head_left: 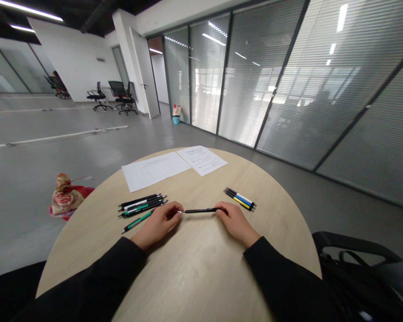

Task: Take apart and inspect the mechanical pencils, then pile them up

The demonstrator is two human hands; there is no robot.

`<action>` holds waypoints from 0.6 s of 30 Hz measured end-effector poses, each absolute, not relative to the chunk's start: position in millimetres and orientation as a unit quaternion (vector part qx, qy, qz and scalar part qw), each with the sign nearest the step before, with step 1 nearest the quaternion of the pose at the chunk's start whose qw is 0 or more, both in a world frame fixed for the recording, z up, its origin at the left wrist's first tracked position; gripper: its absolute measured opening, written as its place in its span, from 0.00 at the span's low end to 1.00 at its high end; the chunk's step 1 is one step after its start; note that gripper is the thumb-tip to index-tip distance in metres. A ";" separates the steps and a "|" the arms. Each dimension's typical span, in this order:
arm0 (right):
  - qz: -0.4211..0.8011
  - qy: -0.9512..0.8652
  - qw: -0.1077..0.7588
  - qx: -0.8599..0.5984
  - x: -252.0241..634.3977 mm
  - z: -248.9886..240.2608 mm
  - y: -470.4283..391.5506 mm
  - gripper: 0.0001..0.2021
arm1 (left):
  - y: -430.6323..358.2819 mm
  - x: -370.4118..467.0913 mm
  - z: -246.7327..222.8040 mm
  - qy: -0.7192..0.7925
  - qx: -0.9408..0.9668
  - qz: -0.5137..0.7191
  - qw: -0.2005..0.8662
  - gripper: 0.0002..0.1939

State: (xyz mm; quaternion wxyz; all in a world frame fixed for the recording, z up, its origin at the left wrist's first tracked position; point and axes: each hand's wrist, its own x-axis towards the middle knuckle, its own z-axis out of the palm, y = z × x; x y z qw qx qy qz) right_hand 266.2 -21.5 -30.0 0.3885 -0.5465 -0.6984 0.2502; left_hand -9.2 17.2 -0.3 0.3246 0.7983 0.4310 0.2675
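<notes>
Black sleeves (285, 281) stretch over the round table (191, 277). Past its left edge, a red patterned bag (67, 197) sits on the floor, contents hidden. Around mid-table, a black pen (200, 210) spans the gap between the hands: the right hand (234, 222) pinches one end, the left hand (158, 225) a silvery tip at the other.

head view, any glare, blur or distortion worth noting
Head view: the glass partition carries bright streaks and window reflections, plus a blocky, pixelated patch; head view: strong wide-angle stretch toward the edges; head view: a soft shadow on the table beside the left hand; head view: print on the sheets too small to read.
</notes>
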 end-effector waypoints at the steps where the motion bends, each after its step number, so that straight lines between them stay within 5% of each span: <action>1: 0.252 -0.698 0.389 -0.547 266.3 -30.1 -21.4 0.08 | 16.6 -8.8 0.9 0.433 0.799 0.266 0.322 0.12; 18: 0.263 -0.685 0.397 -0.551 266.8 -30.2 -22.2 0.08 | 18.0 -9.8 -2.8 0.441 0.788 0.292 0.316 0.14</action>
